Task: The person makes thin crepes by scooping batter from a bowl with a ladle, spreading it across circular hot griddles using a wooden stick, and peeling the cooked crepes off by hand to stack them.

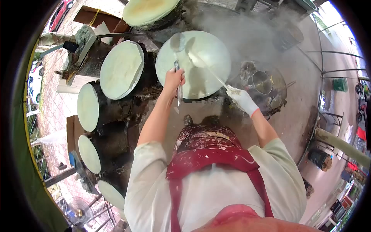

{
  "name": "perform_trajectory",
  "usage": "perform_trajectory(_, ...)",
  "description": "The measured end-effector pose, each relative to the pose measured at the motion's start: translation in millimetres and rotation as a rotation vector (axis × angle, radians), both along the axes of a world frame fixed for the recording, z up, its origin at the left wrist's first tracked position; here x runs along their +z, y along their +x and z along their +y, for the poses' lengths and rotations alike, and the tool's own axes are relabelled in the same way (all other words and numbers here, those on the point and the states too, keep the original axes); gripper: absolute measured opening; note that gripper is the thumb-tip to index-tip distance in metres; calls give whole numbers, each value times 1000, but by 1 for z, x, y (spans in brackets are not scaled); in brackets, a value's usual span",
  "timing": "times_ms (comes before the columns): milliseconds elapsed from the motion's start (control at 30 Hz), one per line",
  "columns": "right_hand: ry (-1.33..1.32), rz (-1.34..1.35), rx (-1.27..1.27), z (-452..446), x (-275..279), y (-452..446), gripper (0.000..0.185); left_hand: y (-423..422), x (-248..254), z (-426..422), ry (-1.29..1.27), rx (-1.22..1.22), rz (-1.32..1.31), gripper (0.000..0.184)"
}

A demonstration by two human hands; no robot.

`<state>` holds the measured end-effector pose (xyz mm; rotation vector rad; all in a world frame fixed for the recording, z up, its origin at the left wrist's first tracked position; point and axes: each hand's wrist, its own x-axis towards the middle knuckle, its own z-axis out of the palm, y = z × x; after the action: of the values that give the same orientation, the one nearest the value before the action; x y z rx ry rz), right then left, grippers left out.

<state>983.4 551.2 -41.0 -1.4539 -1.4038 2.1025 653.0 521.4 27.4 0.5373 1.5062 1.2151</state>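
Note:
My bare left hand is closed round the handle of a skimmer, whose round head is over the left part of a large pale round surface. In a white glove, my right hand grips the long thin handle of a ladle. The ladle's pale head is over the middle of the same round surface, right of the skimmer. Dark shadows lie on the surface near both tools.
Several pale round discs on dark supports curve down the left side. Another disc is at the top. Smoke drifts at the upper right, above a metal pot. A wire fence stands at the far left.

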Motion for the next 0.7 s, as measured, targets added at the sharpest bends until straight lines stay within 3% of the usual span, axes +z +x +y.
perform_trajectory(67, 323, 19, -162, -25, -31, 14, 49, -4, -14, 28, 1, -37, -74, 13)
perform_trajectory(167, 95, -77, -466, -70, -19, 7, 46, 1, -27, 37, -85, -66, -191, 13)
perform_trajectory(233, 113, -194, -417, -102, -40, -31, 47, 8, -27, 22, -178, -114, -278, 14)
perform_trajectory(300, -220, 62, -472, -122, -10, -79, 24, 20, -22, 2, -240, -59, -398, 9)
perform_trajectory(333, -309, 74, -436, -123, -5, -89, 24, 27, -15, -8, -258, 6, -452, 8)
perform_trajectory(500, -6, 143, -557, -97, 3, -82, 26, 26, -43, -27, -206, 201, -746, 6)
perform_trajectory(633, -231, 66, -385, -117, -2, -102, 23, 42, -14, -32, -187, 390, -950, 5)
perform_trajectory(667, -216, 115, -343, -117, -42, -102, 22, 44, -26, -36, -132, 405, -1030, 5)
perform_trajectory(700, -249, 108, -281, -107, -12, -101, 24, 49, -18, -39, -80, 411, -1109, 5)
